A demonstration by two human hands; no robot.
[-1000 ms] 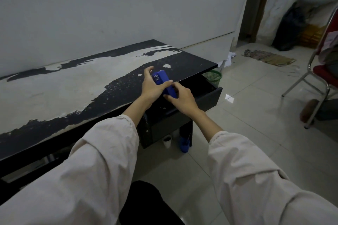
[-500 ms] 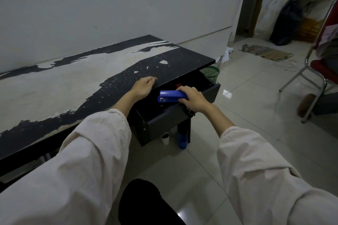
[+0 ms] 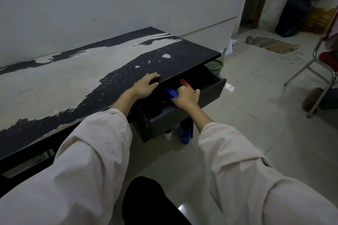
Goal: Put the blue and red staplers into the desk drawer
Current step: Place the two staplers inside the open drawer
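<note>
Two staplers in drawer (image 3: pixel 213 91), blue stapler (image 3: pixel 171 93) under right-hand fingers (image 3: pixel 190 93)

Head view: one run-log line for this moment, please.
drawer: open | red stapler: inside | blue stapler: in right hand, over drawer | left hand: flat on desk edge

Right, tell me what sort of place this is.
Probably a plain back room or small office: a worn black desk with peeling top against a bare white wall, a glossy pale tiled floor, and a small green mesh wastebasket.
</note>
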